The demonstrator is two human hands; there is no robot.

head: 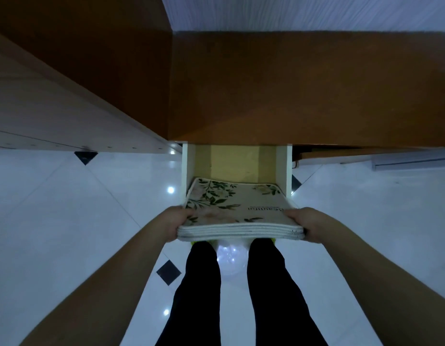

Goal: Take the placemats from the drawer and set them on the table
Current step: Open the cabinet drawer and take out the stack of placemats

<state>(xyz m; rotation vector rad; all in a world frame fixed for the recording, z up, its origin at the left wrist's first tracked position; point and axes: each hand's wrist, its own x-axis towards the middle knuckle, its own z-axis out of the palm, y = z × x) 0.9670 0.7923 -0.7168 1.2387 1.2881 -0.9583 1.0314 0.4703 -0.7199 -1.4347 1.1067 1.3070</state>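
- A view straight down from a person's head, with an open drawer point(283, 168) at the centre, pulled out from under a brown wooden cabinet top point(303, 86).
- A stack of placemats point(237, 213), cream with green leaf prints and white corded edges, lies partly inside the drawer; its near edge sticks out past the drawer's front, toward the person.
- The left hand point(175, 224) grips the stack's near left corner, thumb on top and fingers curled underneath.
- The right hand point(307, 224) grips the near right corner in the same way.
- The far end of the stack sits between the drawer's two white side walls, close to both.
- Behind the stack, the drawer's bare yellowish bottom runs back under the cabinet top.
- Below the drawer's front, two legs in black trousers point(199, 295) stand on a glossy white tiled floor point(66, 221).
- Open floor spreads to the left and right of the drawer.
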